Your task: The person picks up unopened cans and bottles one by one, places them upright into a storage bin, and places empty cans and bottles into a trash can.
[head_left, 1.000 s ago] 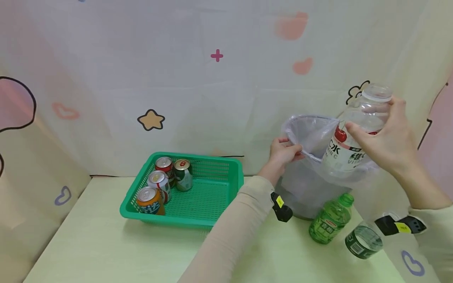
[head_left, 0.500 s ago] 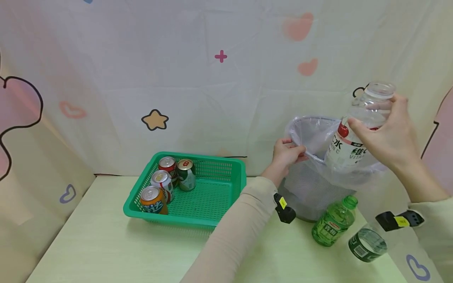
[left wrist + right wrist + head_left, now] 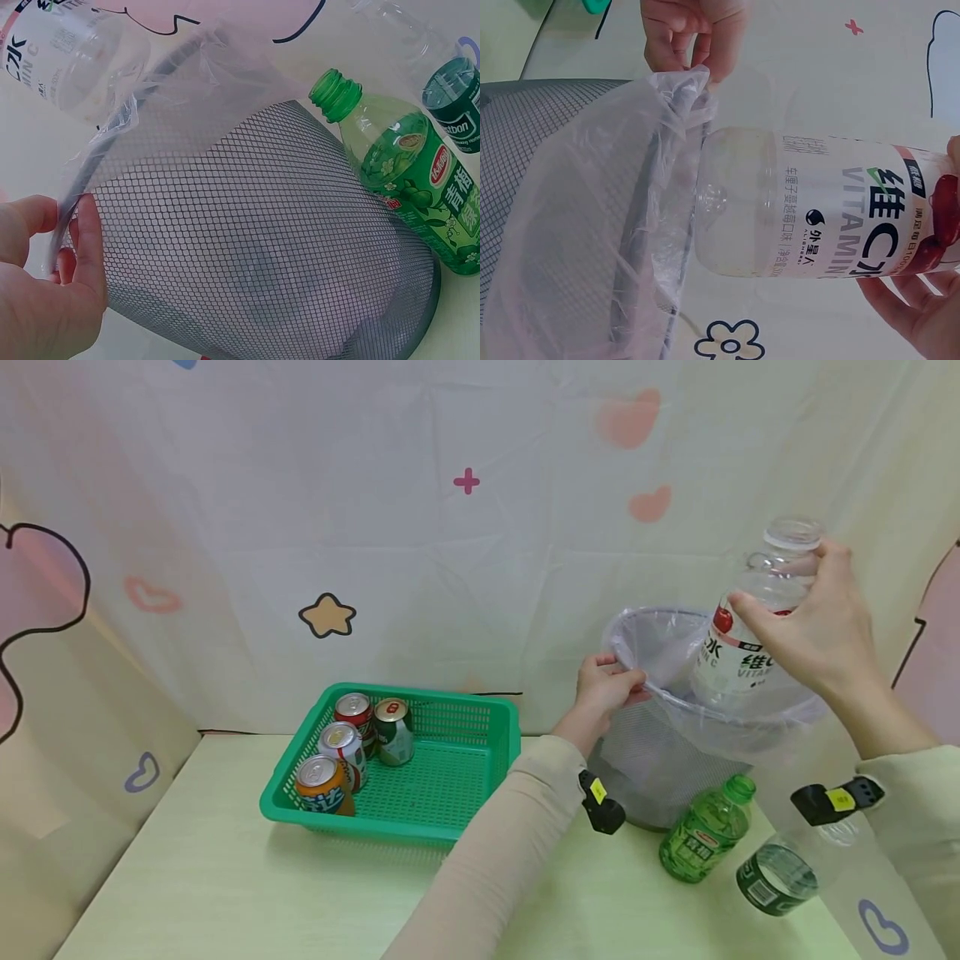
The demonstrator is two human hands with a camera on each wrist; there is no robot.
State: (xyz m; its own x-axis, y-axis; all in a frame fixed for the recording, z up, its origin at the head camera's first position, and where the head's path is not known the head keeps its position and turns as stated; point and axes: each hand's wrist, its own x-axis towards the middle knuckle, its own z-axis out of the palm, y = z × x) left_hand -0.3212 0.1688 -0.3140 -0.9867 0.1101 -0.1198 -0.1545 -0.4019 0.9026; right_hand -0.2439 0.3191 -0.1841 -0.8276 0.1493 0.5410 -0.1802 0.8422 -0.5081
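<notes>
Clear bottle (image 3: 738, 672) held over a mesh bin (image 3: 645, 768), right side of the head view.
The right hand (image 3: 825, 627) grips the tilted bottle; the left hand (image 3: 606, 692) pinches the bin's rim and its liner (image 3: 738, 739). The bottle's base seems near the opening, though how deep is hard to tell. A green bottle (image 3: 707, 835) sits lower right.

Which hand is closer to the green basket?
Left. The left hand grips the bin, just right of the basket; the right hand holds a bottle, farther right.
</notes>
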